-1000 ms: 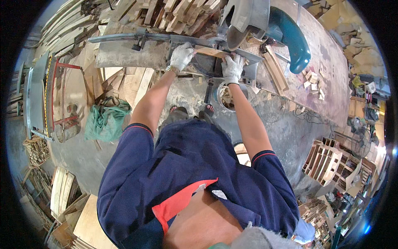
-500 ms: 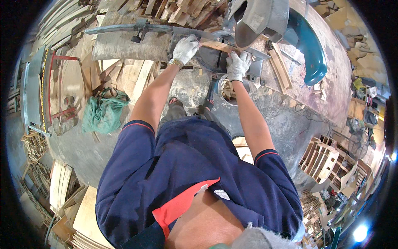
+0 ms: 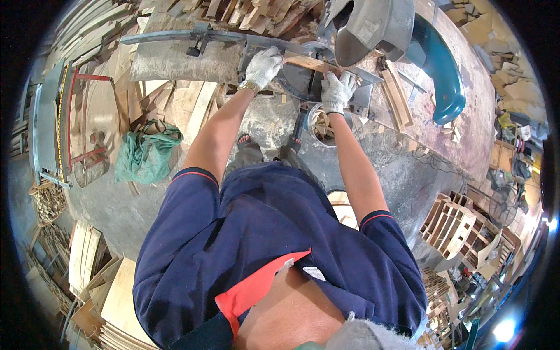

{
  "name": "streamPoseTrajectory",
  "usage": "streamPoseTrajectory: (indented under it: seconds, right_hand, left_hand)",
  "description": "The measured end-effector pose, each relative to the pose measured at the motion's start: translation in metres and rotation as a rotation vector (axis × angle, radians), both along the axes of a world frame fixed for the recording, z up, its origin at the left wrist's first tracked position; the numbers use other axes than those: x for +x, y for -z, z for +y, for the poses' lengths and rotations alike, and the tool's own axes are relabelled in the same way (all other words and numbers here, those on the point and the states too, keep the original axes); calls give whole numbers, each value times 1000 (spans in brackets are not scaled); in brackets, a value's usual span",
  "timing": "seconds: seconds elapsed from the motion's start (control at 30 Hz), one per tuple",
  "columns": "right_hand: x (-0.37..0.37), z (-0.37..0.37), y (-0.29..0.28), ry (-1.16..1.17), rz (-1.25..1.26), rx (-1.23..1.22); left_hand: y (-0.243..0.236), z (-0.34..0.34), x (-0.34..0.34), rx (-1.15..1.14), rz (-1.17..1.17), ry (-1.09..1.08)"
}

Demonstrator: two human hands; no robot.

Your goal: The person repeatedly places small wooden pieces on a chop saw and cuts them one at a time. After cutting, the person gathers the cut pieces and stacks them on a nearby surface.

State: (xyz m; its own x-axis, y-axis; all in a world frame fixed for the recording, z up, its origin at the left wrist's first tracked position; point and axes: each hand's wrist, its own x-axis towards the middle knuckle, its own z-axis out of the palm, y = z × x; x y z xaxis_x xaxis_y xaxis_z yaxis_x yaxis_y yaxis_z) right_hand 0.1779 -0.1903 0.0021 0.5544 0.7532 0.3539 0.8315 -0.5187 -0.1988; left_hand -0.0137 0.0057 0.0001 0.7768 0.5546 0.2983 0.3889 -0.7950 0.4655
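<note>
From afar, I held the wood strip [image 3: 304,62] along the metal fence [image 3: 259,41], left hand [image 3: 263,68] and right hand [image 3: 338,91] fingers curled around opposite ends, judging even pressure toward that fence best.

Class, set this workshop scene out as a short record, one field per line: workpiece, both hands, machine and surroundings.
Workpiece: narrow, flat strip of pale brown wood, lying across a round, dark metal saw base
Left grip: white-gloved, at the strip's left end
Right grip: white-gloved, at the strip's right end
Finger closure: too small to tell
Machine: grey metal saw guard and curved teal handle
Bench, right: long, pale wooden pieces
Floor, left: crumpled green cloth
</note>
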Motion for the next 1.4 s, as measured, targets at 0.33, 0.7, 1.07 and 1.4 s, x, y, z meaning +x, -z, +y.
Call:
streamPoseTrajectory:
  seconds: [0.33, 0.7, 1.07, 1.4]
  right_hand:
    - [-2, 1, -7, 0, 39, -41]
    - [-4, 0, -10, -1, 2, -34]
    - [-8, 5, -18, 40, 70, -94]
    - [3, -27, -68, 94, 217, 319]
  left_hand:
    - [-3, -1, 0, 3, 20, -1]
    - [-2, -2, -1, -1, -1, 0]
    - [-10, -8, 7, 36, -60, -42]
    - [-18, -9, 17, 27, 52, -111]
